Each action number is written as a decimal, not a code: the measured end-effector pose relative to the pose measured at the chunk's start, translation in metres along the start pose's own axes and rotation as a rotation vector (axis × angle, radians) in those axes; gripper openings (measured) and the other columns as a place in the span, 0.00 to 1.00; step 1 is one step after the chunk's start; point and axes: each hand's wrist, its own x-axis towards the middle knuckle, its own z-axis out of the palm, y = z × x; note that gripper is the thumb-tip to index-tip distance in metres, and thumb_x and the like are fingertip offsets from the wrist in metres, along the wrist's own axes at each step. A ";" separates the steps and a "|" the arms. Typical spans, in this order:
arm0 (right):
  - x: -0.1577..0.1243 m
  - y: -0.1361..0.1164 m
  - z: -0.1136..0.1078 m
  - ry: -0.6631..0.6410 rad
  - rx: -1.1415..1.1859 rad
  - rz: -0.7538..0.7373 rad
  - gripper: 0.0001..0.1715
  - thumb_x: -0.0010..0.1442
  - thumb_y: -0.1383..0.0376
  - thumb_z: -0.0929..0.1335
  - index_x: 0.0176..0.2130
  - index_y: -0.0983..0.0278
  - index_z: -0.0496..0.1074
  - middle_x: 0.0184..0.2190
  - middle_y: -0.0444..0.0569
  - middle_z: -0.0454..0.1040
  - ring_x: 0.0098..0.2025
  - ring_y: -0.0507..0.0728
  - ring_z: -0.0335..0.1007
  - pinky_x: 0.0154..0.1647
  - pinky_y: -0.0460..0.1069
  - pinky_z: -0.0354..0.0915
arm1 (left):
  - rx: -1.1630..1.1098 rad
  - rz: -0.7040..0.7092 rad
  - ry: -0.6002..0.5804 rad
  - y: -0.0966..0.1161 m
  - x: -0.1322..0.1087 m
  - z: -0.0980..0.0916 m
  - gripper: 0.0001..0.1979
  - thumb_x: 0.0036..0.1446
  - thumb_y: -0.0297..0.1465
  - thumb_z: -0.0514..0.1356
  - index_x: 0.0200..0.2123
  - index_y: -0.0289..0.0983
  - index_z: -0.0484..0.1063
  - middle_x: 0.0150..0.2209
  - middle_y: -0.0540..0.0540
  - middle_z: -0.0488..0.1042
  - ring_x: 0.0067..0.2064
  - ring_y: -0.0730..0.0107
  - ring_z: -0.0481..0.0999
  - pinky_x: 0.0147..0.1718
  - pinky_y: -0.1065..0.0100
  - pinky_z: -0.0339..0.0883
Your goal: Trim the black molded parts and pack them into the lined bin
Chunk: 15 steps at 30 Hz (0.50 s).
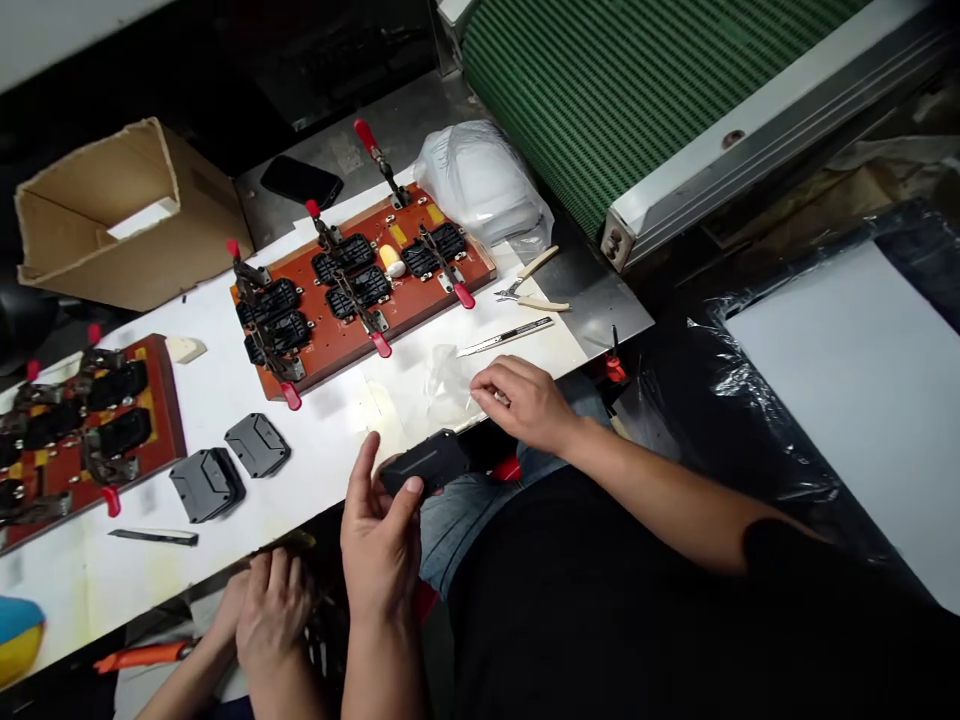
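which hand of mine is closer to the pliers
Right. Your right hand is below the pliers in the picture, with a knife between them; your left hand, holding a black part, is farther off, lower and to the left.

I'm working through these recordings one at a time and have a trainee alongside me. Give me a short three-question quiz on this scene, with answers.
1. Multiple choice: what is in the camera wearer's left hand?
A) a red-handled clamp
B) a black part
C) a white bag

2. True or false: the wearer's right hand grips the cream-handled pliers.

3. Fill in the blank: the ribbed belt at the upper right of the picture is ____ in colour.

Key
1. B
2. False; the cream-handled pliers lie apart from that hand, on the worktop.
3. Green
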 end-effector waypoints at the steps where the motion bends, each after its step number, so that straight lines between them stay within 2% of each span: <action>1: -0.001 -0.005 0.003 -0.013 0.038 -0.021 0.07 0.71 0.68 0.66 0.41 0.64 0.75 0.36 0.49 0.76 0.39 0.56 0.71 0.44 0.51 0.66 | 0.047 -0.004 0.002 -0.004 -0.001 -0.007 0.39 0.54 0.36 0.73 0.68 0.48 0.67 0.39 0.50 0.75 0.39 0.68 0.77 0.44 0.64 0.78; 3: -0.005 -0.014 0.010 -0.069 0.134 -0.054 0.07 0.72 0.67 0.67 0.43 0.64 0.76 0.37 0.49 0.77 0.41 0.56 0.72 0.46 0.51 0.67 | 0.227 0.042 0.056 -0.014 0.002 -0.030 0.30 0.55 0.39 0.73 0.60 0.43 0.75 0.33 0.50 0.73 0.37 0.66 0.76 0.44 0.61 0.77; 5: -0.011 -0.021 0.016 -0.153 0.209 -0.094 0.07 0.72 0.66 0.67 0.44 0.64 0.77 0.38 0.50 0.78 0.42 0.56 0.73 0.46 0.51 0.68 | 0.385 0.124 0.132 -0.020 0.009 -0.069 0.20 0.53 0.43 0.73 0.46 0.40 0.81 0.30 0.48 0.72 0.39 0.61 0.76 0.46 0.55 0.76; 8: -0.021 -0.026 0.025 -0.258 0.246 -0.157 0.09 0.72 0.65 0.68 0.44 0.65 0.78 0.38 0.50 0.78 0.41 0.56 0.73 0.45 0.51 0.69 | 0.471 0.170 0.171 -0.018 0.021 -0.134 0.18 0.43 0.47 0.76 0.30 0.41 0.79 0.28 0.46 0.70 0.44 0.52 0.74 0.56 0.44 0.69; 10: -0.024 -0.028 0.027 -0.283 0.260 -0.150 0.09 0.72 0.64 0.68 0.44 0.66 0.79 0.36 0.50 0.78 0.39 0.56 0.73 0.43 0.50 0.70 | 0.520 0.188 0.164 -0.014 0.027 -0.164 0.20 0.40 0.48 0.77 0.24 0.43 0.75 0.25 0.47 0.67 0.45 0.50 0.73 0.62 0.39 0.62; 12: -0.021 -0.030 0.026 -0.240 0.284 -0.080 0.09 0.72 0.64 0.69 0.44 0.66 0.79 0.37 0.49 0.78 0.39 0.55 0.74 0.42 0.49 0.70 | 0.551 0.197 0.138 -0.011 0.029 -0.171 0.22 0.44 0.49 0.76 0.20 0.43 0.71 0.23 0.48 0.65 0.46 0.50 0.73 0.62 0.39 0.62; 13: -0.018 -0.031 0.024 -0.197 0.296 -0.032 0.08 0.71 0.65 0.69 0.44 0.66 0.79 0.38 0.50 0.78 0.39 0.54 0.74 0.43 0.49 0.70 | 0.557 0.197 0.119 -0.012 0.028 -0.165 0.22 0.49 0.50 0.74 0.22 0.42 0.71 0.25 0.48 0.67 0.46 0.52 0.74 0.60 0.40 0.64; 15: -0.012 -0.033 0.019 -0.121 0.305 0.030 0.09 0.71 0.66 0.68 0.45 0.66 0.79 0.39 0.50 0.78 0.41 0.54 0.75 0.45 0.48 0.70 | 0.554 0.193 0.074 -0.017 0.023 -0.139 0.19 0.61 0.48 0.67 0.31 0.38 0.75 0.34 0.45 0.75 0.49 0.55 0.76 0.56 0.46 0.71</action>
